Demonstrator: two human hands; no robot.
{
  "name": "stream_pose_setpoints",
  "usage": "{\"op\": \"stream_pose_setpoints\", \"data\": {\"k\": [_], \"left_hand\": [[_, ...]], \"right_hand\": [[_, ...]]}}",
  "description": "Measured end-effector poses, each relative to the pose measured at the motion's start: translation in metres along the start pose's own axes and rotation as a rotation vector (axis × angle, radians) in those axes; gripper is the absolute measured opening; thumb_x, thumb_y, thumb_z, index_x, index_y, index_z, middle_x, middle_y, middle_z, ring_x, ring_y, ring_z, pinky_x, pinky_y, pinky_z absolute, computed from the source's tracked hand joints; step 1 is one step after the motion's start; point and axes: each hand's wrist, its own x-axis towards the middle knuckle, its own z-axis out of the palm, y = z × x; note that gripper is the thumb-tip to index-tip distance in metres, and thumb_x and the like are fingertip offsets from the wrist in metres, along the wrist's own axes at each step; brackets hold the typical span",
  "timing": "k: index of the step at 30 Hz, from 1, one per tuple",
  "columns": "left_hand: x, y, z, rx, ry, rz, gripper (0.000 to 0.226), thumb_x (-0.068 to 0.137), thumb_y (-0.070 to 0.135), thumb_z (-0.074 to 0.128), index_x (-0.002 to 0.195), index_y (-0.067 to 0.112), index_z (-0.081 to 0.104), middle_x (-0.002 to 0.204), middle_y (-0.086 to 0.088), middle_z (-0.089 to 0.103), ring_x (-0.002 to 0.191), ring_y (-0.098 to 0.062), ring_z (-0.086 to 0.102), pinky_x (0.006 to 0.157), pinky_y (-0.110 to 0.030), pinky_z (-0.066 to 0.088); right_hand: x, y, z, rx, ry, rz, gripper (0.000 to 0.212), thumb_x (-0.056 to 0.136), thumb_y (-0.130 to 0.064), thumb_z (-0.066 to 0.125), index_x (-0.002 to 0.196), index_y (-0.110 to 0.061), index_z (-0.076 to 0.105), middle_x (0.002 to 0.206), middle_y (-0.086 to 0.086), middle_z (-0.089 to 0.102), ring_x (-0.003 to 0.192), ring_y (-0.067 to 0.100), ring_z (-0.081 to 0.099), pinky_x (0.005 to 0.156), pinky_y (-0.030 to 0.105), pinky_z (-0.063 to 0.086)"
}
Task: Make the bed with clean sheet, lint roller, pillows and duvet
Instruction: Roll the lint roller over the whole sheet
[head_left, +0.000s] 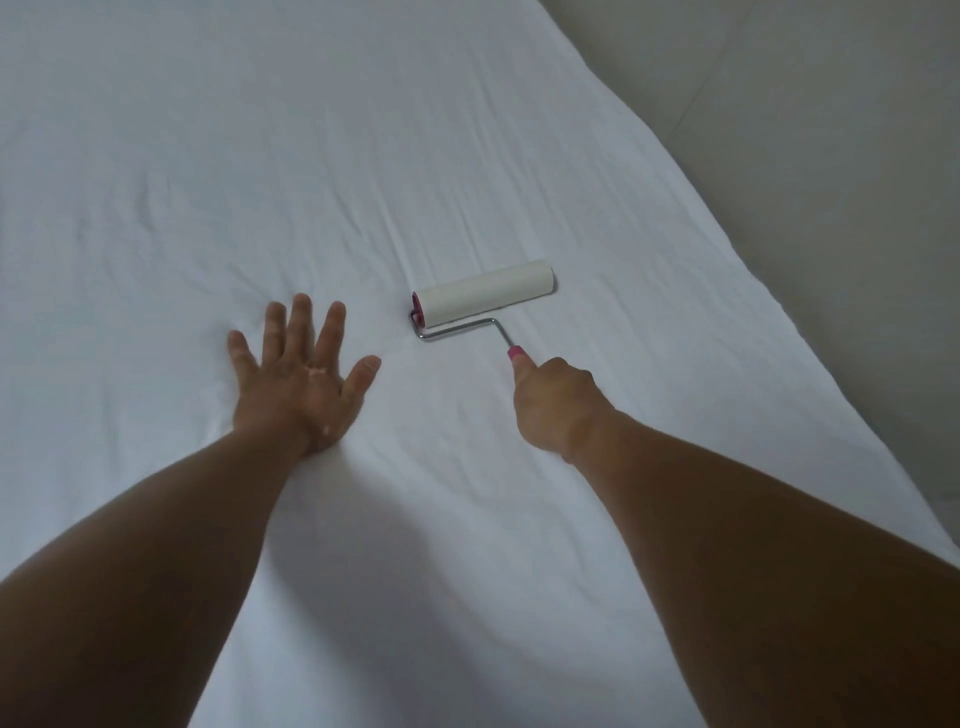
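Two bare forearms reach in from the bottom edge and run up over the sheet (249, 156), which fills nearly the whole view. It is white and spread flat, with soft creases, most of them around and beyond the hands.

The left hand (301, 379) lies palm down on the sheet, its fingers straight and spread wide, the thumb out to the right. It presses the cloth and holds nothing; small folds gather by its fingertips and wrist.

To its right, well apart from it, the right hand (553, 405) is curled tight round the handle (516, 355) of the roller (485, 293) — only the pink tip of that handle shows above the fist. From the tip a bent metal wire (457, 328) runs left and hooks up into the near end of the drum, where a pink cap shows.

The drum is white and rests on the sheet just beyond the right hand, lying crosswise, its right end a little farther away than its left.

Farther on the sheet goes smoother and paler. Its right edge runs on a slant from lower right to the top — past it lies a beige tiled floor (831, 156).
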Motion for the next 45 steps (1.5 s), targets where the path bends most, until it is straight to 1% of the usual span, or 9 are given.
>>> {"op": "stream_pose_setpoints", "data": {"k": [7, 18, 21, 28, 33, 38, 40, 43, 45], "left_hand": [[-0.040, -0.006, -0.006, 0.037, -0.070, 0.062, 0.081, 0.089, 0.073, -0.002, 0.157, 0.030, -0.010, 0.166, -0.003, -0.015, 0.152, -0.026, -0.014, 0.119, -0.058, -0.003], [-0.136, 0.028, 0.007, 0.050, -0.083, 0.056, 0.090, 0.082, 0.076, -0.001, 0.157, 0.027, -0.011, 0.166, -0.004, -0.011, 0.152, -0.028, -0.011, 0.118, -0.059, 0.002], [-0.155, 0.036, 0.010, 0.033, -0.070, 0.045, 0.085, 0.087, 0.076, -0.002, 0.158, 0.029, -0.009, 0.166, -0.003, -0.010, 0.153, -0.026, -0.011, 0.118, -0.059, 0.000], [-0.200, 0.070, 0.017, 0.041, -0.086, 0.004, 0.082, 0.092, 0.071, 0.003, 0.158, 0.024, -0.009, 0.166, -0.009, -0.011, 0.152, -0.029, -0.012, 0.117, -0.061, -0.002], [-0.231, 0.092, 0.026, 0.044, -0.072, 0.011, 0.083, 0.092, 0.072, 0.004, 0.158, 0.021, -0.004, 0.166, -0.013, -0.007, 0.152, -0.031, -0.008, 0.117, -0.061, 0.001], [-0.259, 0.111, 0.031, 0.039, -0.093, 0.033, 0.080, 0.094, 0.070, 0.007, 0.157, 0.023, -0.006, 0.166, -0.010, -0.010, 0.152, -0.030, -0.012, 0.118, -0.060, -0.002], [-0.270, 0.116, 0.035, 0.044, -0.101, 0.049, 0.080, 0.093, 0.070, 0.006, 0.157, 0.024, -0.007, 0.166, -0.007, -0.011, 0.152, -0.029, -0.013, 0.118, -0.060, -0.002], [-0.285, 0.122, 0.039, 0.044, -0.118, 0.077, 0.080, 0.093, 0.071, 0.005, 0.157, 0.026, -0.008, 0.166, -0.005, -0.012, 0.152, -0.028, -0.014, 0.119, -0.058, -0.003], [-0.294, 0.124, 0.039, 0.050, -0.125, 0.089, 0.079, 0.094, 0.071, 0.006, 0.158, 0.026, -0.006, 0.166, -0.004, -0.011, 0.152, -0.028, -0.012, 0.119, -0.057, -0.001]], "right_hand": [[-0.052, 0.023, 0.038, 0.049, -0.008, -0.009, 0.069, 0.099, -0.016, 0.036, 0.160, -0.024, 0.006, 0.128, 0.014, 0.047, 0.118, 0.037, 0.053, 0.089, 0.039, 0.047], [-0.134, 0.065, 0.100, 0.348, 0.049, 0.081, 0.058, 0.101, -0.024, 0.036, 0.157, -0.018, 0.019, 0.113, 0.011, 0.052, 0.104, 0.034, 0.057, 0.078, 0.037, 0.046], [-0.170, 0.079, 0.114, 0.473, 0.015, 0.153, 0.051, 0.105, -0.047, 0.018, 0.120, -0.012, 0.052, 0.097, 0.013, 0.056, 0.092, 0.036, 0.059, 0.085, 0.044, 0.053], [-0.230, 0.107, 0.149, 0.529, 0.003, 0.193, 0.052, 0.104, -0.055, 0.014, 0.102, -0.021, 0.053, 0.091, 0.006, 0.057, 0.085, 0.031, 0.059, 0.080, 0.041, 0.053], [-0.263, 0.126, 0.189, 0.468, -0.062, 0.219, 0.054, 0.103, -0.045, 0.013, 0.136, -0.031, 0.053, 0.077, -0.009, 0.036, 0.059, 0.010, 0.034, 0.067, 0.031, 0.038], [-0.310, 0.136, 0.206, 0.610, -0.034, 0.311, 0.054, 0.102, -0.058, 0.017, 0.106, -0.022, 0.057, 0.080, -0.008, 0.050, 0.062, 0.008, 0.044, 0.065, 0.027, 0.041], [-0.326, 0.143, 0.215, 0.616, -0.041, 0.293, 0.054, 0.103, -0.057, 0.017, 0.116, -0.023, 0.058, 0.086, -0.006, 0.053, 0.065, 0.009, 0.045, 0.066, 0.028, 0.042], [-0.355, 0.153, 0.222, 0.522, -0.004, 0.186, 0.037, 0.089, -0.053, 0.063, 0.111, -0.024, 0.067, 0.079, 0.007, 0.057, 0.062, 0.024, 0.056, 0.054, 0.033, 0.047], [-0.369, 0.156, 0.238, 0.457, -0.087, 0.200, 0.063, 0.061, -0.028, 0.090, 0.121, -0.019, 0.071, 0.074, 0.010, 0.058, 0.053, 0.027, 0.058, 0.040, 0.031, 0.044]]}}
